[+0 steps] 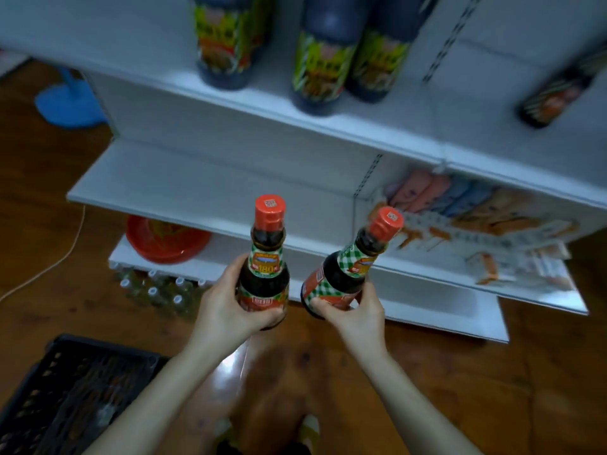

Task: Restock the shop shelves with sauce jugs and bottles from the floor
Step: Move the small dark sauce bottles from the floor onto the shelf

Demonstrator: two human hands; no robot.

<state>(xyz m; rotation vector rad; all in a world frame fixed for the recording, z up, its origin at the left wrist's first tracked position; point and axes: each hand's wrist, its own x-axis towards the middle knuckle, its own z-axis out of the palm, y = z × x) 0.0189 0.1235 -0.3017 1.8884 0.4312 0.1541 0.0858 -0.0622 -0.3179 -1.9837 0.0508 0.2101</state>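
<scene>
Before white metal shelves [210, 188], each hand, left hand [226, 310] and right hand [358, 311], wrapped round a red-capped glass bottle [264, 277]

Head view, downward, seemingly near shelves [210, 188]

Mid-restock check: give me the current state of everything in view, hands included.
Left hand: gripping the left bottle, upright, capped.
Right hand: gripping the right bottle, tilted right, capped.
Large jugs: standing on the upper shelf.
Middle shelf: bare at left.
</scene>
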